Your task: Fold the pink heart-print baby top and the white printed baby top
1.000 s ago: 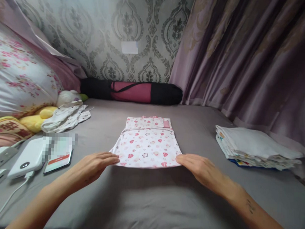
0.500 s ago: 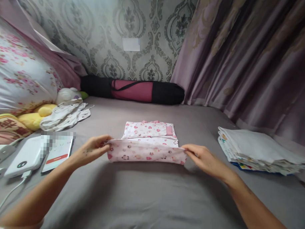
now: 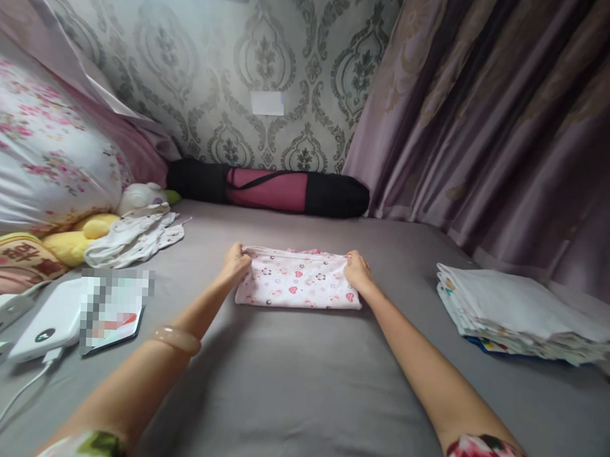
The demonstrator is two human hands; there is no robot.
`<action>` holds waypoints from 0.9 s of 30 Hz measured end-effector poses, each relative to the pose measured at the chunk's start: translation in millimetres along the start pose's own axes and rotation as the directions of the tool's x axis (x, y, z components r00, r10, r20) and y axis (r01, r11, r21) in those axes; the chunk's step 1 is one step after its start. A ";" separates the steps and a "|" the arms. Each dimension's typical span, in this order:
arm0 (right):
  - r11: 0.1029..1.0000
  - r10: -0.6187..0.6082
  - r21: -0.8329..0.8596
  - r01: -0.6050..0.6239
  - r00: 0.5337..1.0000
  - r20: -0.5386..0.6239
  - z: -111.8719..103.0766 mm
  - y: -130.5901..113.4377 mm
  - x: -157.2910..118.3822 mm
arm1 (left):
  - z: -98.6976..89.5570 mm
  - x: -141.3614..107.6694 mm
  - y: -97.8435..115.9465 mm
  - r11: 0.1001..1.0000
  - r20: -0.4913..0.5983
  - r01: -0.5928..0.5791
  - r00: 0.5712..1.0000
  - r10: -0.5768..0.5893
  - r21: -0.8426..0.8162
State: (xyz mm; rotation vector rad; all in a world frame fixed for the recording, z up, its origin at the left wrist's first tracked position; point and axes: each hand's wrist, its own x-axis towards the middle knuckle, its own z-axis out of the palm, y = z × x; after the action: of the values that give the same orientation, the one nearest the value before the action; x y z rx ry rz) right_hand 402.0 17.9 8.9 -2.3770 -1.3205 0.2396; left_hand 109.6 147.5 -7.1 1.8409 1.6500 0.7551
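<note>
A white cloth with a pink and red print (image 3: 298, 279) lies folded into a flat rectangle on the grey bed sheet (image 3: 280, 374). At its far left corner my left hand (image 3: 237, 261) pinches the edge, a pale bangle (image 3: 176, 339) on that forearm. My right hand (image 3: 357, 270) grips the far right corner with closed fingers. The top layer covers most of the cloth. Only a bit of pink trim (image 3: 307, 251) peeks out along the far edge. My fingertips are partly hidden behind the fabric.
On the right sits a stack of folded white cloths (image 3: 522, 309). A phone (image 3: 124, 325), a white power bank (image 3: 56, 320) and a power strip (image 3: 2, 314) lie left. Beyond them are a crumpled white cloth (image 3: 137, 239) and a yellow plush (image 3: 74, 240). A long black-and-maroon bag (image 3: 266, 189) lies by the wall.
Both hands have carried the near edge of the cloth away from me, laying it over the far part. The pink tab seen before is now covered.
</note>
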 end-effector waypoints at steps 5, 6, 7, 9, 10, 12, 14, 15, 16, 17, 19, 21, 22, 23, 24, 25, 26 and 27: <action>0.994 -0.048 -0.102 0.042 0.997 -0.061 10.9 -8.7 0.5 | 12.4 -1.9 9.9 0.989 -0.037 -0.009 0.999 0.015 0.145; 0.991 -0.060 -0.124 0.051 0.996 -0.067 12.4 -9.0 1.5 | 14.0 -3.3 11.0 0.987 -0.038 -0.008 0.999 0.015 0.163; 0.987 -0.071 -0.146 0.061 0.995 -0.068 13.7 -8.8 2.7 | 15.4 -4.5 11.4 0.983 -0.040 -0.013 0.999 0.020 0.182; 0.981 -0.084 -0.183 0.072 0.995 -0.059 16.3 -7.6 5.3 | 17.8 -6.1 10.2 0.974 -0.042 -0.039 0.998 0.050 0.225; 0.978 -0.084 -0.196 0.072 0.995 -0.053 17.6 -6.8 6.5 | 19.0 -6.3 8.6 0.966 -0.039 -0.057 0.997 0.069 0.252; 0.975 -0.074 -0.212 0.063 0.996 -0.045 20.2 -5.4 8.1 | 21.7 -5.4 4.4 0.949 -0.027 -0.088 0.995 0.101 0.303; 0.976 -0.047 -0.215 0.038 0.998 -0.036 22.7 -4.6 9.1 | 25.1 -3.5 0.5 0.935 -0.020 -0.104 0.993 0.118 0.340; 0.977 -0.026 -0.211 0.019 0.999 -0.029 23.9 -4.5 9.6 | 26.9 -2.4 -0.7 0.931 -0.024 -0.097 0.993 0.112 0.351; 0.979 -0.004 -0.205 0.000 1.000 -0.020 24.8 -4.5 10.4 | 28.6 -1.4 -1.2 0.930 -0.029 -0.083 0.995 0.100 0.358; 0.980 0.019 -0.198 -0.021 1.000 -0.010 25.5 -4.6 11.3 | 30.0 -0.5 -0.9 0.930 -0.035 -0.066 0.996 0.085 0.363; 0.983 0.062 -0.171 -0.061 0.998 0.000 25.7 -4.4 14.2 | 30.8 1.3 1.7 0.931 -0.046 -0.030 0.998 0.050 0.364; 0.991 0.089 -0.104 -0.087 0.996 0.011 23.7 -2.5 18.1 | 27.7 3.1 5.1 0.938 -0.048 0.005 0.999 0.013 0.345; 0.994 0.095 -0.062 -0.094 0.995 0.018 21.8 -0.6 20.0 | 24.6 3.9 6.4 0.947 -0.048 0.030 0.999 -0.015 0.321; 0.995 0.099 -0.023 -0.099 0.995 0.028 19.4 2.0 21.5 | 20.5 4.3 6.8 0.957 -0.045 0.064 0.998 -0.054 0.281; 0.995 0.101 0.011 -0.101 0.994 0.041 16.6 5.3 22.2 | 15.8 4.1 6.4 0.968 -0.028 0.104 0.995 -0.100 0.229; 0.994 0.101 0.033 -0.103 0.993 0.053 13.6 9.2 21.7 | 10.4 3.0 5.1 0.975 0.001 0.142 0.990 -0.144 0.169; 0.993 0.105 0.047 -0.108 0.993 0.061 10.6 13.4 19.7 | 4.7 0.5 3.0 0.979 0.037 0.174 0.983 -0.178 0.103; 0.992 0.109 0.055 -0.112 0.992 0.068 7.8 17.8 15.9 | -1.2 -3.4 0.2 0.980 0.084 0.197 0.976 -0.199 0.037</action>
State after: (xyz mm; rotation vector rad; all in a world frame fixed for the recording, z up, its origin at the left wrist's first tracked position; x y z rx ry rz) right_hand 421.6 25.0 -5.0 -2.4137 -1.1941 0.3854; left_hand 108.5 144.2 -6.3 1.6724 1.7637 0.5608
